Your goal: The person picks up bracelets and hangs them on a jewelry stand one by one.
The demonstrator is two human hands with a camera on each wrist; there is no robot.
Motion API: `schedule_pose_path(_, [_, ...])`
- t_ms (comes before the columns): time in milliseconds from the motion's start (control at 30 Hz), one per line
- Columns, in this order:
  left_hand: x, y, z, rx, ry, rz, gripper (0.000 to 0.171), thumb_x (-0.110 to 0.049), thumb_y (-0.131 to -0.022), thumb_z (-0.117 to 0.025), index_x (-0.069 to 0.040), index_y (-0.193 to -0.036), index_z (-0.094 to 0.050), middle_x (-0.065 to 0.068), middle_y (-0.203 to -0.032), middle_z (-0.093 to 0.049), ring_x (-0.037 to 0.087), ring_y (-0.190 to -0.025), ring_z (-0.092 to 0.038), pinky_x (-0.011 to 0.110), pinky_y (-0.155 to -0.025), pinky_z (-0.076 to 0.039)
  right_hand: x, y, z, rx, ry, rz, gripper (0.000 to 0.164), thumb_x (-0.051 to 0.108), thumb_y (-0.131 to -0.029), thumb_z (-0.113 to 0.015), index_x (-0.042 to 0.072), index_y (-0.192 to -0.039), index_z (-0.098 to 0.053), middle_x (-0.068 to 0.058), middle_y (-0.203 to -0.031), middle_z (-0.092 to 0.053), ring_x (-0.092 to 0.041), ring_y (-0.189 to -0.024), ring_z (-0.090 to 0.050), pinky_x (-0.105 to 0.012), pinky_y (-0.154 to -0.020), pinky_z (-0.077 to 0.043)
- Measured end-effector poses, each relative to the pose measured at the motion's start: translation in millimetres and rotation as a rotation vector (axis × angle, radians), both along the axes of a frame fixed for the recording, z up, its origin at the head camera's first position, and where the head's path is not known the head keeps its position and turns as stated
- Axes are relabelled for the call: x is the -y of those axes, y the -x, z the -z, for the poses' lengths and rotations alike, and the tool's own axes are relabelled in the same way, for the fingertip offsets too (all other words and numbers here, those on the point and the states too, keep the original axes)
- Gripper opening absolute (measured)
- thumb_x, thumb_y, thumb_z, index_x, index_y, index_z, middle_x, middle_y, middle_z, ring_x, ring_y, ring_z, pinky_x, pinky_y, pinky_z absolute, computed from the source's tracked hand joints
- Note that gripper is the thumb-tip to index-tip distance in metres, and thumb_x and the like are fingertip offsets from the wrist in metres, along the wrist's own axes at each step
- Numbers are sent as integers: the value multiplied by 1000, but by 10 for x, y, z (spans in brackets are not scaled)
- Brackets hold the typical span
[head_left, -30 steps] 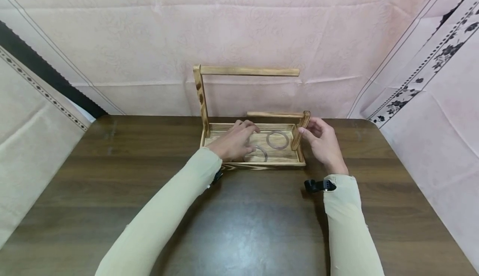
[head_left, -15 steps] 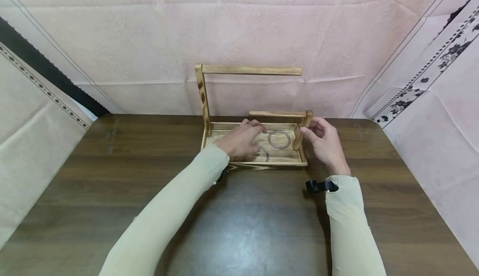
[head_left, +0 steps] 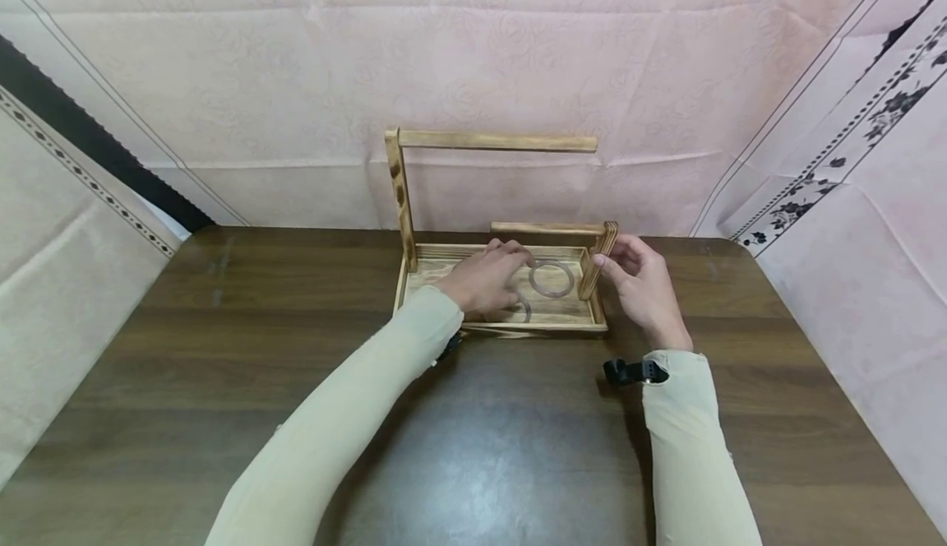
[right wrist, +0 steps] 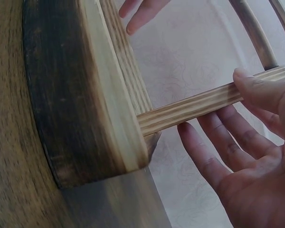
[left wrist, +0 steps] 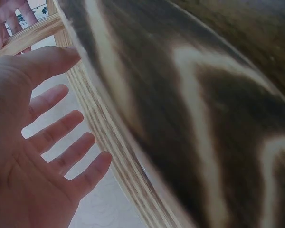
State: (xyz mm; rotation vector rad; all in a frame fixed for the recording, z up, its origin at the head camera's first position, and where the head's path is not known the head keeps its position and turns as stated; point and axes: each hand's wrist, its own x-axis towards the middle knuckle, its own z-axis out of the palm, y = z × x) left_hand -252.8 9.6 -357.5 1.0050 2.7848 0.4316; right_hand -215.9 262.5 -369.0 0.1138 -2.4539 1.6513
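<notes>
Wooden stand (head_left: 547,327) looks light, stiff — right hand (head_left: 648,293) pinches its short post (right wrist: 194,105), a good holding spot; left hand (head_left: 485,278) seems loose.

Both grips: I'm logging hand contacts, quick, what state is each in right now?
Left grip: open, at the wooden tray, holding nothing that I can see.
Right grip: closed, pinching the tray's short wooden post.

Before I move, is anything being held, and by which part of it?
The right hand pinches the short wooden upright by its upper part; the left hand, over the tray, holds nothing visible.
</notes>
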Motion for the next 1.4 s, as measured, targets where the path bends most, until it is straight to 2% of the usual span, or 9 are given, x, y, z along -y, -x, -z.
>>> schedule_pose_path(167, [-43,16,-9,7,1,7,58,-28,-93,-75,-18,-145,-52,1,-150,-48,24,-129,-46,42,-106,-49,3,-3,0,-1,-1,5,37,16,-100,-65,-2,-132,-57,-20,-124,-64,1,-104,-62,-9,-87,-52])
schedule_pose_path(400, [-117,42,24,10,-3,15,58,-27,-93,-74,-18,-146,-51,1,-148,-49,28,-138,-45,39,-110,-48,9,2,-2,-9,-12,9,36,17,-101,-65,-2,-131,-58,-19,-124,-64,0,-104,-61,-9,-88,-51])
schedule_pose_path(667, [-173,60,52,-9,-4,19,58,-24,-92,-75,-17,-145,-53,2,-144,-51,24,-128,-48,37,-104,-49,18,-1,-8,5,-27,12,36,18,-101,-65,0,-131,-58,-20,-126,-64,-2,-107,-61,-10,-89,-50])
schedule_pose_path(833, [-204,69,47,-16,-17,40,57,-21,-91,-74,-17,-144,-54,3,-144,-52,24,-124,-50,38,-108,-46,8,-1,-10,7,-32,14,37,17,-101,-65,0,-133,-58,-19,-127,-64,-2,-107,-60,-9,-89,-50])
schedule_pose_path(967, [-247,70,50,-4,-22,47,56,-21,-92,-72,-19,-145,-55,3,-148,-49,24,-124,-47,38,-106,-46,-3,-10,-8,16,-25,10,38,18,-101,-65,1,-134,-57,-18,-127,-63,-3,-108,-60,-9,-89,-50])
schedule_pose_path(1100, [-302,68,66,12,-23,30,56,-25,-93,-73,-21,-145,-54,4,-153,-44,24,-128,-43,39,-108,-46,-9,-25,-8,26,-19,10,38,19,-101,-65,2,-135,-58,-17,-127,-63,-5,-110,-60,-10,-89,-51])
schedule_pose_path(1267, [-358,72,90,-14,-26,7,56,-28,-94,-73,-22,-146,-53,5,-154,-42,25,-130,-42,40,-113,-43,-6,-19,-16,20,-6,12,39,18,-101,-65,2,-135,-58,-17,-128,-63,-7,-111,-60,-9,-89,-50])
schedule_pose_path(1400, [-394,66,100,-13,-28,14,56,-29,-94,-73,-22,-146,-53,5,-153,-42,25,-131,-42,41,-114,-43,2,-12,-13,23,-12,11,39,18,-101,-65,2,-135,-58,-18,-128,-63,-6,-111,-60,-10,-89,-50])
